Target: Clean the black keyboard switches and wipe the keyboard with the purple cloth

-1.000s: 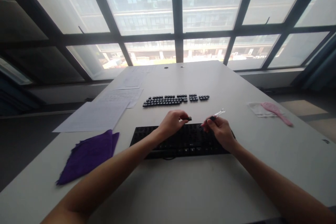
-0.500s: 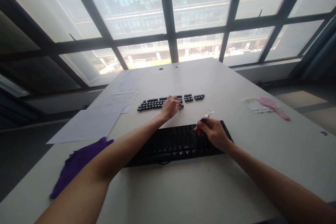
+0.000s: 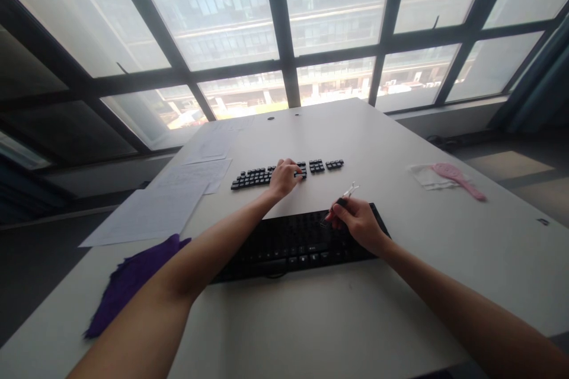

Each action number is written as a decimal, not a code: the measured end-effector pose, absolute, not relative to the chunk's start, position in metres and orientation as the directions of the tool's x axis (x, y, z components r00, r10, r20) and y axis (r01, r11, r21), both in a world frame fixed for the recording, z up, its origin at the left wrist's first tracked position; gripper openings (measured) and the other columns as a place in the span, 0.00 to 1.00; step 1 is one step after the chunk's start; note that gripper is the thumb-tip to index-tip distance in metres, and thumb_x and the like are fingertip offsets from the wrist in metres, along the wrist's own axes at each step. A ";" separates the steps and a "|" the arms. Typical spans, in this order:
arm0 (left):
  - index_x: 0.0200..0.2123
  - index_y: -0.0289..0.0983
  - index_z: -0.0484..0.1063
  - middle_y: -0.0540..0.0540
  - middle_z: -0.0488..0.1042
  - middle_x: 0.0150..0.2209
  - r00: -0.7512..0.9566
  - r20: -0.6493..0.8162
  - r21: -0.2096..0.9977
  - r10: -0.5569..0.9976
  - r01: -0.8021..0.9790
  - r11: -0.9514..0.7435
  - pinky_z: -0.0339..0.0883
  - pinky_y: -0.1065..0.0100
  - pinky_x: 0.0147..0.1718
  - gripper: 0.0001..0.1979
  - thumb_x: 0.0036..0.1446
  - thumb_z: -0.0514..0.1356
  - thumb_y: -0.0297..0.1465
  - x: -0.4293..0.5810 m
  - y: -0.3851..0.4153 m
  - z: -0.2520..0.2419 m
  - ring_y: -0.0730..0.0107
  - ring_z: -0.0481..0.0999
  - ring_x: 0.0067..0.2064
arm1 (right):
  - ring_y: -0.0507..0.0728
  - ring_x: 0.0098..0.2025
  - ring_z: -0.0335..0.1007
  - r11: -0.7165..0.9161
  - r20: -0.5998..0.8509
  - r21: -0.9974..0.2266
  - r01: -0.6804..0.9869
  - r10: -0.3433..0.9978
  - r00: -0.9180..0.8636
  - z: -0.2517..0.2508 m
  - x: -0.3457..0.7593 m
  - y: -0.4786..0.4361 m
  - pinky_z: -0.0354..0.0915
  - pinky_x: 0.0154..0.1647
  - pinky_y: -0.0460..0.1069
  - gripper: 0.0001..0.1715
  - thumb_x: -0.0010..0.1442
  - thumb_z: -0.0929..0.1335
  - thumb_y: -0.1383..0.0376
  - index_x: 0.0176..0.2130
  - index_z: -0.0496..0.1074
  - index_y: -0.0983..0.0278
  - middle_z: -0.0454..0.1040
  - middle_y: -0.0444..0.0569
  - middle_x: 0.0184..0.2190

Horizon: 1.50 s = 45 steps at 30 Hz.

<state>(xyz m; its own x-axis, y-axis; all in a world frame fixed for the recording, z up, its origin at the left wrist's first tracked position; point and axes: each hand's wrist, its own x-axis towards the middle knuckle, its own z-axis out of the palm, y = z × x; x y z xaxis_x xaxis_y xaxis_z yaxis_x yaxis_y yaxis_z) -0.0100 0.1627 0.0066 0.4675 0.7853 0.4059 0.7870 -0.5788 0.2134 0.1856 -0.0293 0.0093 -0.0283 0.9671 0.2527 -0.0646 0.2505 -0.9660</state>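
Observation:
My left hand [image 3: 283, 179] reaches over the rows of loose black keycaps [image 3: 252, 177] on the white table. Its fingers are bent round a keycap at the near right edge of the main block, largely hidden by the hand. A black keyboard [image 3: 284, 256] lies nearer to me, with keys standing along its near rows and a darker area where keycaps are off. Over the right part of that keyboard, my right hand [image 3: 355, 222] grips a keycap puller [image 3: 349, 192]; light wire prongs stick up past the fingers, and thin wire shows below them.
Two small keycap groups [image 3: 317, 166] continue the rows to the right. Paper sheets [image 3: 151, 213] and a purple cloth [image 3: 133, 287] lie on the left. A pink hairbrush [image 3: 457, 177] rests on a white tissue [image 3: 424, 176] at right. Windows stand behind the table [image 3: 329, 136].
The view has shifted slightly. My left hand stays at the same edge of the keycap rows, its fingers a little changed in pose. My right hand keeps the puller over the keyboard.

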 end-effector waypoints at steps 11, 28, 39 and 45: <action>0.38 0.38 0.79 0.46 0.77 0.40 0.587 0.372 0.370 0.719 0.617 -0.695 0.67 0.63 0.47 0.07 0.59 0.61 0.27 0.004 0.076 0.035 0.62 0.74 0.44 | 0.53 0.24 0.67 0.328 0.325 -0.929 0.172 0.944 -0.048 0.013 0.208 -0.023 0.62 0.27 0.48 0.16 0.64 0.67 0.59 0.28 0.72 0.65 0.75 0.47 0.25; 0.49 0.41 0.75 0.44 0.75 0.44 0.685 0.351 0.525 0.638 0.420 -0.740 0.67 0.61 0.49 0.13 0.61 0.61 0.33 0.019 -0.020 0.010 0.60 0.72 0.47 | 0.53 0.22 0.65 0.291 0.314 -0.895 0.338 0.949 0.012 0.016 0.237 -0.014 0.61 0.25 0.48 0.18 0.64 0.66 0.56 0.27 0.70 0.64 0.73 0.46 0.21; 0.54 0.45 0.74 0.44 0.71 0.51 0.723 0.258 0.440 0.641 0.502 -0.744 0.66 0.55 0.52 0.30 0.49 0.70 0.46 -0.013 -0.023 0.013 0.55 0.68 0.51 | 0.53 0.22 0.66 0.283 0.307 -0.926 0.249 0.950 0.059 0.007 0.223 -0.014 0.62 0.25 0.48 0.20 0.63 0.68 0.52 0.27 0.70 0.64 0.75 0.48 0.23; 0.53 0.44 0.74 0.44 0.71 0.50 0.699 0.258 0.453 0.667 0.522 -0.723 0.66 0.56 0.52 0.29 0.47 0.71 0.45 -0.026 -0.019 0.016 0.54 0.68 0.51 | 0.55 0.25 0.67 0.262 0.257 -0.913 0.312 0.965 -0.057 -0.001 0.213 -0.021 0.63 0.27 0.49 0.18 0.63 0.68 0.53 0.31 0.71 0.64 0.76 0.48 0.26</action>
